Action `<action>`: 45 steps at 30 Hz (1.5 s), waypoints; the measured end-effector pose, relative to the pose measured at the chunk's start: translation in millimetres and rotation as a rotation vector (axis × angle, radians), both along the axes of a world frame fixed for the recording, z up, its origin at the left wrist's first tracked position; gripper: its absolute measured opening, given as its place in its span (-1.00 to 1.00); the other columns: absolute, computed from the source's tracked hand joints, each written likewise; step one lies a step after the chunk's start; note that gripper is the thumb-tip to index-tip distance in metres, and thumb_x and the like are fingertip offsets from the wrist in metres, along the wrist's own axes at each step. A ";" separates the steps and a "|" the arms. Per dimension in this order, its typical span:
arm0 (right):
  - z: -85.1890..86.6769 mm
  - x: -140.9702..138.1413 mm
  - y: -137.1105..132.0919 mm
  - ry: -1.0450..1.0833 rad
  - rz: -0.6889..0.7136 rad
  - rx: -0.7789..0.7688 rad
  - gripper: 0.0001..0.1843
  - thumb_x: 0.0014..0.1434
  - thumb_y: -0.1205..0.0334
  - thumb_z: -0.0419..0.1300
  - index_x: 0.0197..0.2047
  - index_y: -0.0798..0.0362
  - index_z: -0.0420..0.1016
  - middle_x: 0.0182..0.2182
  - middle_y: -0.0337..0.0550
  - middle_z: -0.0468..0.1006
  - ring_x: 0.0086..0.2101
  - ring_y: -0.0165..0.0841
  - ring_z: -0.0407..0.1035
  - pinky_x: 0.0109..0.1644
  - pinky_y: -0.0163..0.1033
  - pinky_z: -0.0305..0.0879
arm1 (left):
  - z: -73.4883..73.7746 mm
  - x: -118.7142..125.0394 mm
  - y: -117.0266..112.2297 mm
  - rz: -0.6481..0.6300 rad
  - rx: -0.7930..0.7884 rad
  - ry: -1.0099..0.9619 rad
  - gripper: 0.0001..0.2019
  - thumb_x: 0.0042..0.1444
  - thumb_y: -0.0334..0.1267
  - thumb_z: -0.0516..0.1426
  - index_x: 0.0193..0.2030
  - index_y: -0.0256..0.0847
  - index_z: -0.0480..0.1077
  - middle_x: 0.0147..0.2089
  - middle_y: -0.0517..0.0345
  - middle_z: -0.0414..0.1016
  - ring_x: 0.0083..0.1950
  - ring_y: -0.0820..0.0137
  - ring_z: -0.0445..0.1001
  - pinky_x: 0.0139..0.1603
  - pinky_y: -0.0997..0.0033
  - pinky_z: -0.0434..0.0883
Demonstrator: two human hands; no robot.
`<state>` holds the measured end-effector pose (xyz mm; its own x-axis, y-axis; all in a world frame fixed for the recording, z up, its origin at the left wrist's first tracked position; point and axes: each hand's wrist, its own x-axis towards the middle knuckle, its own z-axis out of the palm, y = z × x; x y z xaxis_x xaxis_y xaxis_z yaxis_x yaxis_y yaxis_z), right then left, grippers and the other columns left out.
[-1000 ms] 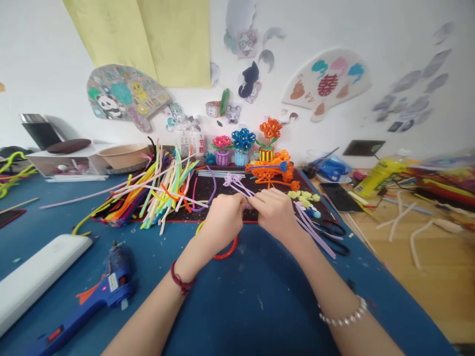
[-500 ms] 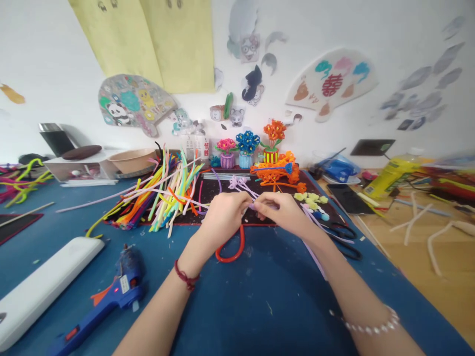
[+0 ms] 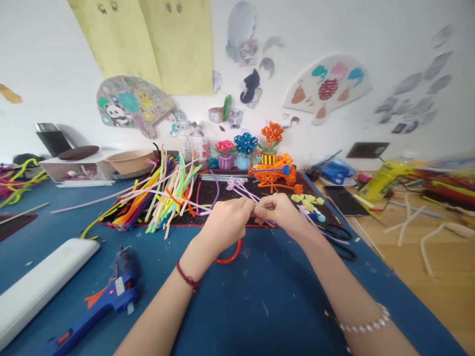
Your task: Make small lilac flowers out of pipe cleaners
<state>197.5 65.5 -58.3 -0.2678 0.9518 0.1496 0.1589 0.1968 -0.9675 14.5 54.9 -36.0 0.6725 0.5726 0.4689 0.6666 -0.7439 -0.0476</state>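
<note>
My left hand (image 3: 228, 222) and my right hand (image 3: 278, 212) meet above the front edge of the dark mat, fingertips pinched together. Between them they grip a lilac pipe cleaner, mostly hidden by the fingers now. Just behind the hands lie lilac pipe-cleaner flowers (image 3: 233, 184) with long stems. A red loop (image 3: 230, 254), partly covered by my left hand, rests on the blue table below it. Right of my right hand are pale yellow pompom-like pieces (image 3: 308, 201), and black-handled scissors (image 3: 339, 242) lie by my right forearm.
A heap of coloured pipe cleaners (image 3: 166, 198) spreads to the left. A blue glue gun (image 3: 118, 287) and a white case (image 3: 48, 282) lie front left. Small potted flowers (image 3: 245, 146) stand at the back, orange flowers (image 3: 274, 173) before them. A phone (image 3: 345, 200) lies right.
Both hands have drawn closer together, and the lilac piece seen between the fingertips is now hidden. My left hand covers more of the red loop. The view has shifted slightly.
</note>
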 end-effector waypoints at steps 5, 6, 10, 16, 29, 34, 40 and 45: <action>-1.0 -8.7 -5.5 -0.352 -0.283 0.380 -0.82 0.05 0.21 0.32 -0.55 0.05 0.53 -0.60 -0.21 0.56 -0.53 -0.36 0.40 -0.43 -0.28 0.21 | -0.9 5.3 2.8 0.072 -0.243 -0.224 -0.81 0.05 -0.56 0.02 -0.45 -0.26 0.37 -0.52 0.17 0.42 -0.49 0.43 0.38 -0.45 0.46 0.14; -2.1 -10.1 -6.8 -0.449 -0.344 0.486 -0.85 0.06 0.29 0.29 -0.53 0.04 0.54 -0.58 -0.22 0.57 -0.51 -0.36 0.39 -0.41 -0.28 0.18 | -0.5 4.7 4.0 0.070 -0.319 -0.291 -0.81 0.05 -0.55 0.03 -0.48 -0.26 0.38 -0.55 0.19 0.42 -0.51 0.45 0.37 -0.45 0.48 0.16; -5.6 -12.8 -9.0 -0.659 -0.422 0.840 -0.73 0.18 0.35 0.19 -0.55 0.05 0.52 -0.54 -0.16 0.57 -0.44 -0.34 0.38 -0.31 -0.24 0.14 | 1.0 0.1 8.3 0.004 -0.654 -0.521 -0.83 0.12 -0.44 0.06 -0.45 -0.27 0.41 -0.56 0.21 0.47 -0.52 0.48 0.40 -0.45 0.54 0.26; 3.2 -0.3 -5.4 -0.335 -0.116 0.459 -0.67 0.28 0.06 0.15 -0.39 0.07 0.58 -0.46 -0.14 0.62 -0.42 -0.32 0.47 -0.32 -0.27 0.28 | 2.9 -2.9 7.2 0.025 -0.326 -0.409 -0.84 0.13 -0.50 0.05 -0.38 -0.27 0.44 -0.46 0.17 0.51 -0.45 0.47 0.39 -0.39 0.50 0.23; 8.6 1.6 -5.2 -0.259 0.051 0.263 -0.64 0.23 -0.02 0.19 -0.37 0.10 0.59 -0.46 -0.12 0.61 -0.46 -0.35 0.44 -0.40 -0.30 0.28 | -3.9 -6.9 8.2 -0.009 0.076 -0.052 -0.78 0.11 -0.56 -0.02 -0.29 -0.25 0.39 -0.38 0.12 0.50 -0.36 0.36 0.43 -0.39 0.40 0.20; 10.1 -3.9 -8.0 -0.470 -0.023 0.450 -0.71 0.29 0.17 0.12 -0.34 0.10 0.59 -0.45 -0.17 0.60 -0.45 -0.40 0.38 -0.38 -0.34 0.19 | -3.6 -4.7 7.1 0.125 -0.001 -0.081 -0.85 0.09 -0.51 0.03 -0.34 -0.21 0.36 -0.39 0.13 0.52 -0.40 0.36 0.45 -0.46 0.42 0.11; 7.4 -4.2 -7.1 -0.523 -0.042 0.518 -0.82 0.23 0.32 0.15 -0.34 0.10 0.57 -0.43 -0.19 0.58 -0.42 -0.41 0.38 -0.35 -0.35 0.17 | 0.9 -1.2 3.1 0.185 0.036 -0.016 -0.85 0.05 -0.53 0.05 -0.35 -0.22 0.38 -0.39 0.10 0.54 -0.37 0.30 0.48 -0.47 0.37 0.04; 3.5 -7.0 -7.8 -0.586 -0.081 0.669 -0.81 0.24 0.41 0.13 -0.36 0.11 0.54 -0.42 -0.18 0.54 -0.40 -0.42 0.39 -0.30 -0.35 0.19 | 0.8 0.6 2.3 0.234 0.016 -0.014 -0.86 0.06 -0.50 0.06 -0.36 -0.22 0.40 -0.42 0.09 0.54 -0.39 0.28 0.50 -0.48 0.36 0.02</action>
<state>190.4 57.7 -54.7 -0.4113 0.7340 0.5405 0.6298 0.6575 -0.4136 15.2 57.1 -35.2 0.5160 0.7044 0.4874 0.8213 -0.5686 -0.0478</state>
